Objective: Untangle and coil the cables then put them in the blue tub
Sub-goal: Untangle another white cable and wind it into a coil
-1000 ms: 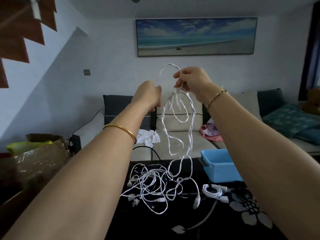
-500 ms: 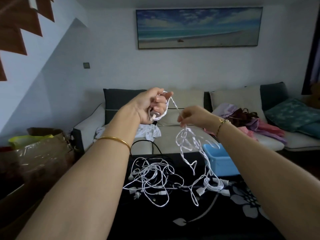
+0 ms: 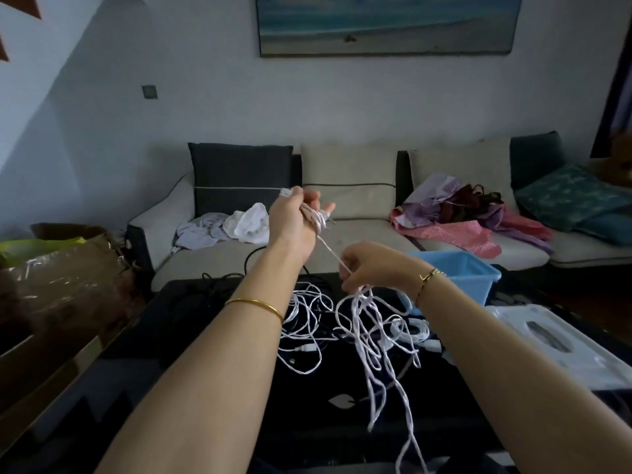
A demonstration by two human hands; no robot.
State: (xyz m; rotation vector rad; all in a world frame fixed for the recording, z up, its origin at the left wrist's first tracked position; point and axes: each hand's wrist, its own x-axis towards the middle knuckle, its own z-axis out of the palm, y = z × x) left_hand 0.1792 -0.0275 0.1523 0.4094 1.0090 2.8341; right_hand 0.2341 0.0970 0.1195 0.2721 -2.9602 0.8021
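Observation:
My left hand (image 3: 297, 222) is raised in the middle of the view, with turns of a white cable (image 3: 371, 340) wound around its fingers. The cable runs taut down to my right hand (image 3: 367, 266), which pinches it lower and to the right. Below that hand the cable hangs in loose loops toward me. A tangled heap of white cables (image 3: 304, 323) lies on the dark table behind my arms. One small coiled white cable (image 3: 412, 328) lies beside the blue tub (image 3: 465, 273), which stands at the table's far right.
The table (image 3: 328, 412) has a dark floral cover. A white plastic lid (image 3: 561, 343) lies at its right. Black cables (image 3: 219, 280) lie at the far edge. A sofa (image 3: 349, 206) with clothes stands behind. A brown bag (image 3: 65, 268) sits at left.
Both hands have come down from head height. My left hand has wound more cable around its fingers, and my right hand has slid lower along the cable. The camera tilted down.

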